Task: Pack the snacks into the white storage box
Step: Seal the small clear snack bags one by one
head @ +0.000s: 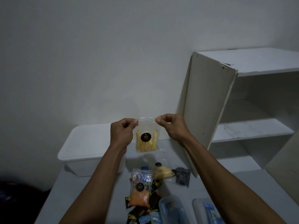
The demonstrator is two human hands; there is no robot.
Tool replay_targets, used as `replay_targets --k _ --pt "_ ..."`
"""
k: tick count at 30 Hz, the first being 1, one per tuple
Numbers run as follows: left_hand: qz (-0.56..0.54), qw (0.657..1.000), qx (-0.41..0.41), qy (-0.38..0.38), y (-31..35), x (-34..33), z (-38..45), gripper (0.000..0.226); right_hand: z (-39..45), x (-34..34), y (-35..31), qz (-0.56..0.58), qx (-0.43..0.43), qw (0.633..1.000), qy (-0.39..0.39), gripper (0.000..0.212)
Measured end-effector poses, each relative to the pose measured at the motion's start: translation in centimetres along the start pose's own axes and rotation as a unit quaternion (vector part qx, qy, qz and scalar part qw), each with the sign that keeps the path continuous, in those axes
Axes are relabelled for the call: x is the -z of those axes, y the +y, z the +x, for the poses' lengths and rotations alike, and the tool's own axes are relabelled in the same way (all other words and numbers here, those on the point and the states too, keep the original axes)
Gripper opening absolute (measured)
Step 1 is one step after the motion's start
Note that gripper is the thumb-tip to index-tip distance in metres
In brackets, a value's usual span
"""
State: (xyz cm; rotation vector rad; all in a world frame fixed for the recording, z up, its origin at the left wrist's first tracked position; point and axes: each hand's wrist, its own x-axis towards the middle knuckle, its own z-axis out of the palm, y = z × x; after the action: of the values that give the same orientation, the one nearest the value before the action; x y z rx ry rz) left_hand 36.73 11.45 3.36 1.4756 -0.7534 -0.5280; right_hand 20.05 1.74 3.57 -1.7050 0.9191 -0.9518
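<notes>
A clear bag of yellow stick snacks point(146, 143) with a black round label hangs upright in the air. My left hand point(123, 133) pinches its top left corner and my right hand point(171, 127) pinches its top right corner. The bag hangs just right of the white storage box point(87, 143), whose lid is on, at the table's back left. More snacks lie on the table below: a second bag of yellow snacks point(162, 171), a bag of dark pieces point(182, 176), a bag of orange crumbs point(140, 191) and dark sachets point(155, 201).
A white shelf unit point(252, 101) stands at the right, its side panel close to my right hand. Two clear plastic containers point(171, 209) with blue contents sit at the table's front. A wall rises behind the box. Something dark lies at the lower left.
</notes>
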Motion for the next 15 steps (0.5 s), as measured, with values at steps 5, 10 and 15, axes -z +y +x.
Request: replay_targets --k 5,10,15 --pt "0.011 1.000 -0.001 -0.020 -0.7 0.7 0.4 0.007 -0.3 -1.0 0.2 -0.039 0.012 0.999 0.023 0.013" --pt "0.014 0.997 -0.030 -0.071 -0.7 1.3 0.6 0.006 -0.6 -2.8 -1.3 -0.097 0.039 0.994 -0.021 0.025" --pt "0.030 0.994 -0.048 -0.095 -1.0 2.1 1.2 0.005 -0.5 -4.0 -2.9 -0.108 -0.007 0.991 -0.078 0.027"
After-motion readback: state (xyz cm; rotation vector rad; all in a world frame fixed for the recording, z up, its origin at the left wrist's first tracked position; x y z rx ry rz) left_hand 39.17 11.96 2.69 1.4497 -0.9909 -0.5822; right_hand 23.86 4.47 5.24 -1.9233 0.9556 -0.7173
